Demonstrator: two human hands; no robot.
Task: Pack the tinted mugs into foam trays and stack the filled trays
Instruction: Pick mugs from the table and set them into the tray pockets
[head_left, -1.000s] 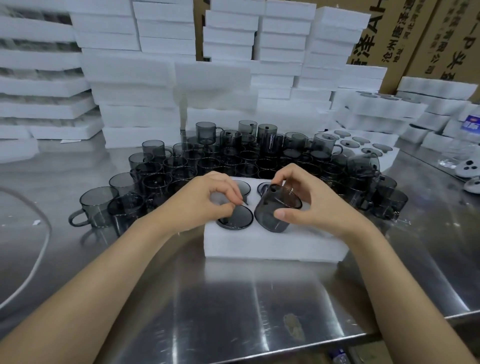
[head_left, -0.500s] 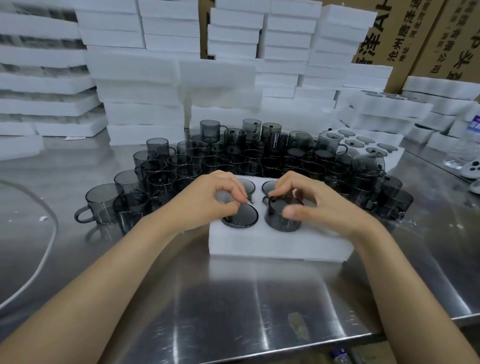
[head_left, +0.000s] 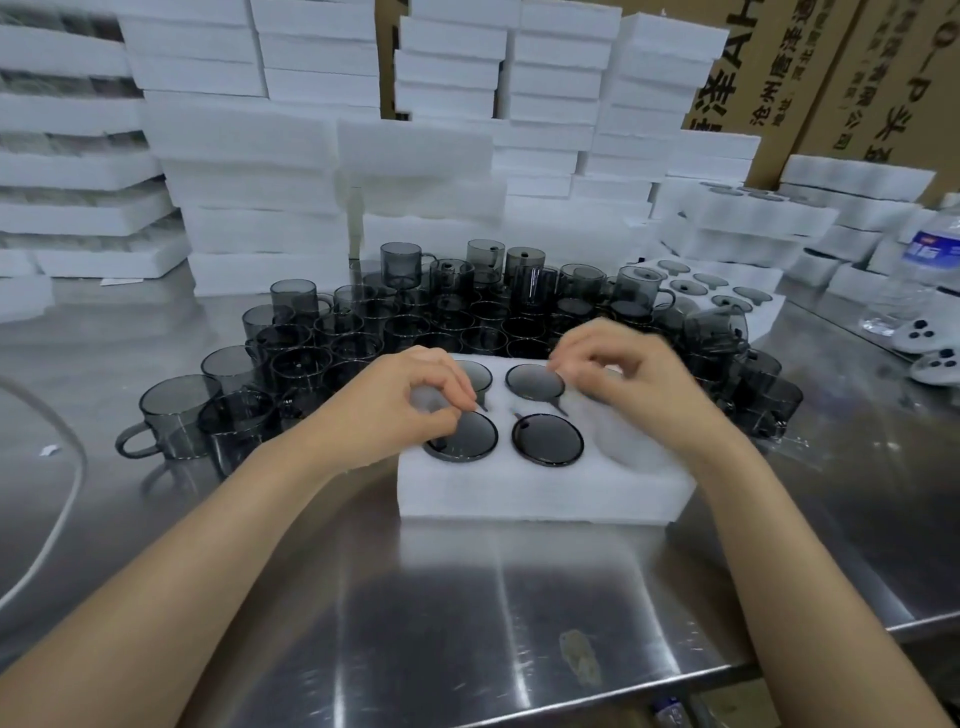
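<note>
View from my head, looking down at a steel worktop (head_left: 322, 613). Centre: a white foam tray (head_left: 545, 491) lying flat, with four tinted mugs seated in its pockets: near left (head_left: 462, 436), near right (head_left: 547, 440), far left (head_left: 479, 375) and far right (head_left: 535, 382). My left hand (head_left: 400, 410) rests on the tray's left part, fingers curled, thumb and forefinger tips meeting at the far rim of the near left mug; I cannot tell whether they pinch anything. My right hand (head_left: 641, 376), blurred, lies curled over the tray's far right part, fingertips at the far right mug's rim; its hold cannot be told. Beyond the tray: a crowd of loose tinted mugs (head_left: 363, 322), some stacked. Far right: another filled tray (head_left: 763, 312), a water bottle (head_left: 909, 280) and two white controllers (head_left: 930, 348). Background: stacked foam trays (head_left: 249, 156) and cardboard boxes (head_left: 779, 73).
</note>
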